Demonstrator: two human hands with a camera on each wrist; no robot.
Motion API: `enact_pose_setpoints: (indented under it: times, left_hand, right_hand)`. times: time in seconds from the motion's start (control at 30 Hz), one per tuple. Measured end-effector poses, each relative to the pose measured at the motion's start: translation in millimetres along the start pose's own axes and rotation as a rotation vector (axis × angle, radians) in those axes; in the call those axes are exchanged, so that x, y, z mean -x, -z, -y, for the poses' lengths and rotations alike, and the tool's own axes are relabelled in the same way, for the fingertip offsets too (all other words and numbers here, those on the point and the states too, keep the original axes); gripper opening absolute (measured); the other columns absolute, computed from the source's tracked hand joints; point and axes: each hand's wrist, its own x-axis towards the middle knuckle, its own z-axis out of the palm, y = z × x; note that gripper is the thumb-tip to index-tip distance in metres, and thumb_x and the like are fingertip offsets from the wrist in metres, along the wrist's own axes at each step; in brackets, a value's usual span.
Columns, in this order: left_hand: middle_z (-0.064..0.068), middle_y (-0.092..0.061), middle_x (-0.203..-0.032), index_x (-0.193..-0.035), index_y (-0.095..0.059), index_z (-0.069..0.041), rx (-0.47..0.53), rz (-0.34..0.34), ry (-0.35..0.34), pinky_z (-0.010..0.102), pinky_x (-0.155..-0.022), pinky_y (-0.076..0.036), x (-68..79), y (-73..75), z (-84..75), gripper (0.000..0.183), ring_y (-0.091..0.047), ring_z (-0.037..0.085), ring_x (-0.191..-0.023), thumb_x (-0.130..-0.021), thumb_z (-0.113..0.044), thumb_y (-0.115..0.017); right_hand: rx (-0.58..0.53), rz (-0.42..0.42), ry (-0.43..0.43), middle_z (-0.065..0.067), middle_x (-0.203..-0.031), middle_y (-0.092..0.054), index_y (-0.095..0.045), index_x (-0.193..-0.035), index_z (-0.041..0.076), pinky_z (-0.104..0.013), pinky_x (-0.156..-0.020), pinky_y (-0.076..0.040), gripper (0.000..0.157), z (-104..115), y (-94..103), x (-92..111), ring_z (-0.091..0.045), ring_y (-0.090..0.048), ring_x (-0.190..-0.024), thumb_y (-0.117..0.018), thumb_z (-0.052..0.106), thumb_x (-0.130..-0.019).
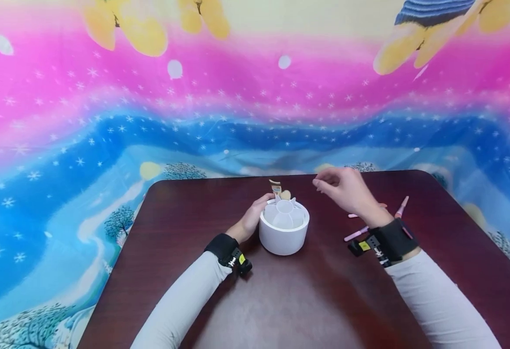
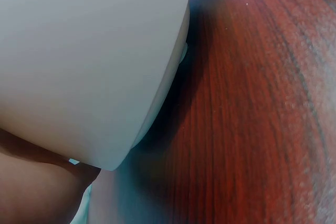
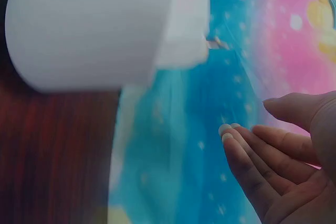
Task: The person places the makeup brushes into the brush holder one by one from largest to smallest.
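A round white desk organizer [image 1: 284,238] with divided compartments [image 1: 285,213] stands upright on the table. A small item with a beige, label-like part [image 1: 276,188] and a round beige piece [image 1: 285,195] show above its back rim; their kind is unclear. My left hand [image 1: 253,215] holds the organizer by its left side, the fingers partly hidden behind it. In the left wrist view the white wall [image 2: 89,61] fills much of the picture. To the right, my right hand [image 1: 346,189] hovers above the table, apart from the organizer, fingers loosely bent with nothing between them.
Several slim pink pen-like items lie right of the organizer, among them one pink stick [image 1: 356,234] and another [image 1: 402,207], partly behind the right wrist. The dark wooden table [image 1: 185,213] ends at a patterned cloth backdrop [image 1: 237,140].
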Motion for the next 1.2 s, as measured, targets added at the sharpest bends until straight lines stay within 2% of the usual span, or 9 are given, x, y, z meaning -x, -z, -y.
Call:
enact_pose_setpoints:
  times: [0.27, 0.5, 0.67, 0.83, 0.93, 1.1, 1.2]
  left_hand:
    - [0.017, -0.047, -0.127, -0.128, -0.043, 0.004, 0.013, 0.01, -0.003, 0.036, -0.097, -0.032, -1.0, 2.4, -0.6, 0.036, -0.041, 0.02, -0.115, -0.098, -0.007, -0.027]
    - [0.016, -0.049, -0.123, -0.125, -0.045, 0.005, 0.03, 0.004, -0.034, 0.034, -0.095, -0.033, -2.4, 3.4, 1.3, 0.036, -0.043, 0.019, -0.112, -0.095, -0.004, -0.028]
    - [0.015, -0.048, -0.124, -0.126, -0.045, 0.005, 0.035, 0.007, -0.017, 0.035, -0.096, -0.032, -2.3, 1.5, 3.0, 0.035, -0.042, 0.019, -0.113, -0.097, -0.005, -0.027]
    - [0.016, -0.048, -0.125, -0.128, -0.044, 0.003, 0.031, 0.011, 0.005, 0.036, -0.097, -0.032, -0.8, 1.6, 2.1, 0.036, -0.043, 0.02, -0.114, -0.098, -0.006, -0.027]
    - [0.016, -0.048, -0.126, -0.129, -0.043, 0.003, 0.031, 0.008, 0.015, 0.038, -0.097, -0.032, 0.4, 1.1, 1.8, 0.036, -0.043, 0.021, -0.114, -0.098, -0.007, -0.027]
    - [0.014, -0.049, -0.126, -0.129, -0.043, 0.002, 0.014, 0.006, 0.025, 0.041, -0.098, -0.033, 1.4, 1.2, 1.9, 0.036, -0.042, 0.02, -0.115, -0.098, -0.01, -0.027]
    - [0.014, -0.049, -0.125, -0.128, -0.044, 0.001, 0.011, 0.01, 0.013, 0.04, -0.097, -0.033, -1.4, 2.0, 5.7, 0.036, -0.042, 0.021, -0.115, -0.098, -0.01, -0.027]
  right_hand:
    - [0.105, -0.01, -0.101, -0.006, -0.081, -0.068, -0.069, -0.099, 0.011, -0.04, -0.064, -0.047, 0.017, -36.2, 42.3, 8.7, -0.014, -0.062, -0.074, -0.063, 0.025, -0.09]
    - [0.146, 0.056, -0.237, -0.01, -0.083, -0.068, -0.065, -0.103, 0.007, -0.038, -0.063, -0.047, 0.025, -75.9, 57.0, 23.5, -0.02, -0.062, -0.075, -0.06, 0.029, -0.092]
    - [0.154, 0.13, -0.359, -0.017, -0.085, -0.067, -0.064, -0.103, -0.003, -0.041, -0.065, -0.048, 0.031, -106.3, 54.0, 40.0, -0.024, -0.061, -0.074, -0.058, 0.025, -0.093]
    - [0.19, 0.197, -0.515, -0.017, -0.075, -0.065, -0.067, -0.088, -0.006, -0.042, -0.063, -0.046, 0.034, -132.4, 42.5, 52.1, -0.028, -0.059, -0.067, -0.057, 0.026, -0.092]
    - [0.221, 0.223, -0.589, -0.015, -0.065, -0.062, -0.066, -0.079, -0.006, -0.044, -0.062, -0.045, 0.038, -139.8, 35.5, 59.1, -0.028, -0.059, -0.061, -0.057, 0.029, -0.092]
    - [0.214, 0.211, -0.666, -0.013, -0.063, -0.059, -0.062, -0.088, -0.008, -0.039, -0.05, -0.046, 0.039, -142.4, 27.4, 67.0, -0.027, -0.058, -0.056, -0.06, 0.031, -0.09]
    - [0.218, 0.198, -0.68, -0.013, -0.063, -0.058, -0.062, -0.087, -0.007, -0.036, -0.047, -0.044, 0.036, -142.7, 25.7, 67.9, -0.027, -0.058, -0.055, -0.061, 0.029, -0.089]
